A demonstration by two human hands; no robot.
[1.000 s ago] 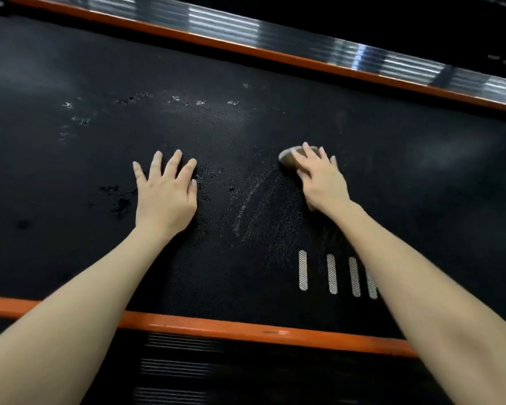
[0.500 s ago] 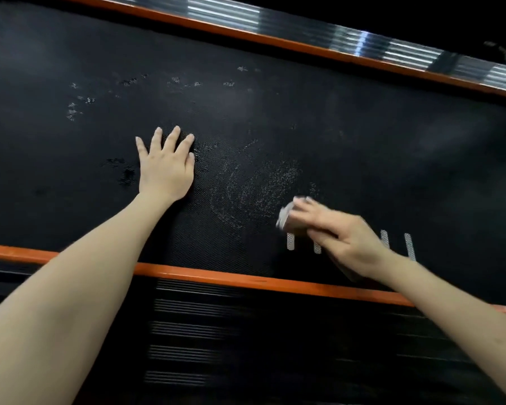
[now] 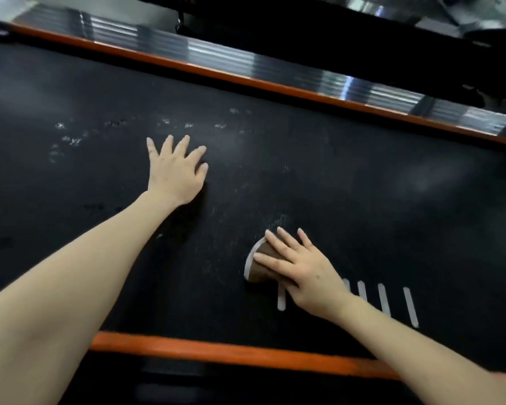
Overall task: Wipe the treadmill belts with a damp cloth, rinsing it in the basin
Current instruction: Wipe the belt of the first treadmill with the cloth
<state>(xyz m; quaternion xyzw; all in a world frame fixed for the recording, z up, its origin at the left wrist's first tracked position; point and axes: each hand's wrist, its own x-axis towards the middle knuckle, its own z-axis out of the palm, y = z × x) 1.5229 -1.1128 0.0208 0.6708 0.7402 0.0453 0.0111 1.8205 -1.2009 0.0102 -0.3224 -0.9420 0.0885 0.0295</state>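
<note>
The right hand (image 3: 304, 273) is pressing flat, fingers straight and spread, on the folded cloth (image 3: 259, 268), which is lying on the treadmill belt (image 3: 362, 185) just beside the white stripes (image 3: 383, 299), touching the outermost one. The left hand (image 3: 176, 171) is resting on the belt well beyond the stripes, palm down and fingers relaxed, bracing and grasping nothing. The cloth is looking soft, light and limp, and is probably clinging damply to the textured belt. Pressing it from above with the whole palm is likely working better than pinching an edge, which would bunch it. No basin is showing.
</note>
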